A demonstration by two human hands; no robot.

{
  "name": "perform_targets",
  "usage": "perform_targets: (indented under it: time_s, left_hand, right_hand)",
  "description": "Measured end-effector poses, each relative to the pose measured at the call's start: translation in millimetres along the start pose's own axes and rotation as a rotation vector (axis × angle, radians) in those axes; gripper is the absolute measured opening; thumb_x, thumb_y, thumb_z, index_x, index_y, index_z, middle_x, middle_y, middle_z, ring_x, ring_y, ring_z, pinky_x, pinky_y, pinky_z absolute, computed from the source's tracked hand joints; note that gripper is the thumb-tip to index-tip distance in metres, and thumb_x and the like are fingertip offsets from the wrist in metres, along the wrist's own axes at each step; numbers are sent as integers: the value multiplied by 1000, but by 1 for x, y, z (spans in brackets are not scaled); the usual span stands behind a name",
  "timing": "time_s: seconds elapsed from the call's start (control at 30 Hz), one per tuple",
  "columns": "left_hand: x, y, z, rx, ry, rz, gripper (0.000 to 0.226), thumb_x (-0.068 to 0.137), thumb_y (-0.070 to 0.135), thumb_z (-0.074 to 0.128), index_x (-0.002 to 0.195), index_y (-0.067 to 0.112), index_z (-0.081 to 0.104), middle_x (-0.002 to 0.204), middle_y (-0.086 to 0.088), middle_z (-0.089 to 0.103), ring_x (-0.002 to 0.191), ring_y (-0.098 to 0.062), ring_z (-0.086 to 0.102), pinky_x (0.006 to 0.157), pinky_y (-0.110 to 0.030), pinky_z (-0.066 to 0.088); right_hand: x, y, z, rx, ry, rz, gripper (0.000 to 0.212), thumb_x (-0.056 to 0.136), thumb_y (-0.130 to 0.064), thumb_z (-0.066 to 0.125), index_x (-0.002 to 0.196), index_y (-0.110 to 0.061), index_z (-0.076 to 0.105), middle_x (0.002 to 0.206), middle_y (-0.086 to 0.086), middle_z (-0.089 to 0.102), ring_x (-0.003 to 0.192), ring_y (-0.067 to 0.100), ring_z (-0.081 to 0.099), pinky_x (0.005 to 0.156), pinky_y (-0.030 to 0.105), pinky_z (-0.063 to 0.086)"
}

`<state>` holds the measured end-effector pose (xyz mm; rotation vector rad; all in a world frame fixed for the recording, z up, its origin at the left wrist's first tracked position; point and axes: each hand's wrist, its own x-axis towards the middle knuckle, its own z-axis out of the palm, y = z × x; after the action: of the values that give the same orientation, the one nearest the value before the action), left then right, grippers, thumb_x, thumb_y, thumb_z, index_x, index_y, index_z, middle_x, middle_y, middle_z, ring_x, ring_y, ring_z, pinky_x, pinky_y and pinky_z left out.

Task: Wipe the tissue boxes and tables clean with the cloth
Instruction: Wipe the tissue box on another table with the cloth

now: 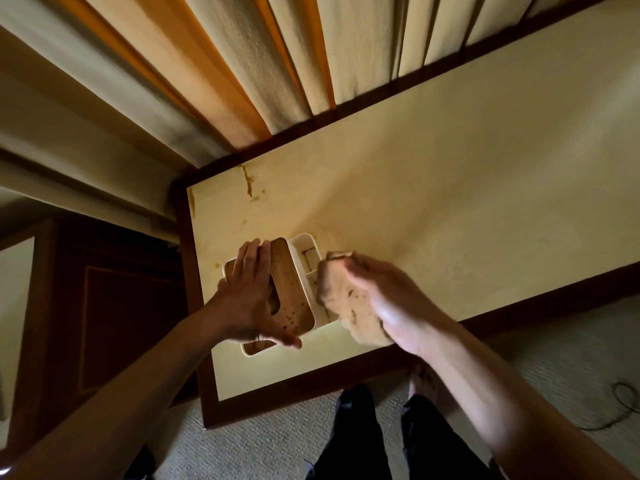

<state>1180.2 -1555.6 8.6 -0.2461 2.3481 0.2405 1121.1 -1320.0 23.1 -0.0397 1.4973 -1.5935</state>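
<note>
A white tissue box (304, 268) with a brown wooden lid (291, 292) and side compartments stands near the left end of a cream table (433, 209). Dark specks dot the lid. My left hand (249, 299) lies on the lid, its fingers stretched along the left edge and its thumb at the near end. My right hand (384, 299) grips a crumpled beige cloth (349, 303) against the box's right side; both are blurred by motion. Brown stains (248, 183) streak the table's far left corner.
The table has a dark wooden frame (408, 76). Cream and orange curtains (242, 64) hang behind it. A dark wooden cabinet (114, 306) stands to the left. My legs (388, 441) stand on grey carpet, where a black cable (620, 407) lies at the right.
</note>
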Motion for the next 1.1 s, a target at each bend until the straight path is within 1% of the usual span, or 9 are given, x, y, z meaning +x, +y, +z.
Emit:
perform_targets:
  time_s: [0.17, 0.3, 0.37, 0.43, 0.57, 0.7, 0.83, 0.93, 1.1]
  left_hand:
    - [-1, -3, 5, -11, 49, 12, 173, 23, 103, 53, 144, 25, -42, 150, 12, -49, 139, -19, -44, 120, -61, 11]
    - [-2, -3, 10, -54, 104, -30, 170, 29, 95, 66, 144, 29, -41, 154, 13, -42, 145, -19, -34, 121, -58, 17]
    - [-2, -5, 15, -109, 158, -59, 170, 27, 97, 64, 146, 31, -38, 158, 10, -35, 148, -22, -28, 120, -61, 15]
    - [0, -8, 20, -170, 226, -101, 171, 22, 103, 58, 148, 33, -34, 161, 6, -29, 150, -25, -23, 119, -65, 10]
    - [1, -8, 26, -267, 320, -201, 170, 20, 104, 55, 150, 34, -29, 164, 2, -23, 152, -29, -16, 119, -65, 3]
    - [6, -1, 29, -372, 415, -355, 165, 27, 100, 62, 153, 32, -21, 166, 0, -14, 153, -32, -8, 117, -68, 6]
    - [10, 17, 24, -535, 484, -591, 160, 32, 95, 66, 155, 29, -12, 165, -9, -2, 152, -32, -5, 115, -70, 11]
    - [11, 34, 17, -676, 519, -756, 159, 33, 91, 73, 153, 26, -7, 161, -15, 7, 150, -33, 2, 112, -72, 16]
    - [14, 49, 9, -855, 487, -880, 166, 38, 90, 73, 155, 15, -19, 164, -16, -10, 152, -29, -13, 114, -71, 7]
  right_hand:
    - [9, -3, -25, 162, 193, -83, 19, 101, -33, 46, 99, -30, 64, 113, 6, 68, 105, 21, 64, 90, 38, 52]
    - [21, 13, -29, 12, 284, -135, 37, 104, -36, 42, 118, -4, 53, 123, 22, 60, 113, 31, 58, 98, 45, 49]
    - [24, 21, -27, -37, 290, -147, 39, 105, -35, 38, 121, 0, 49, 91, 13, 63, 65, 10, 62, 59, 20, 53]
    - [25, 28, -23, -41, 275, -136, 37, 106, -33, 35, 115, 0, 48, 69, 0, 45, 47, 3, 38, 41, 14, 33]
    - [31, 35, -8, -55, 244, -176, 34, 107, -32, 33, 116, -1, 46, 81, 20, 50, 64, 30, 44, 54, 19, 40]
    - [38, 41, 4, -42, 250, -181, 33, 105, -37, 35, 115, -10, 50, 118, 28, 55, 108, 43, 52, 91, 47, 48]
    - [44, 42, 5, -56, 276, -174, 33, 105, -38, 34, 112, -10, 51, 99, 20, 58, 85, 28, 52, 78, 35, 46]
    - [47, 41, 8, -47, 269, -182, 30, 106, -37, 34, 115, -14, 52, 114, 21, 59, 100, 34, 57, 88, 44, 49]
    - [54, 44, 15, 13, 247, -216, 17, 105, -35, 36, 105, -28, 51, 83, -19, 47, 77, -2, 45, 82, 22, 36]
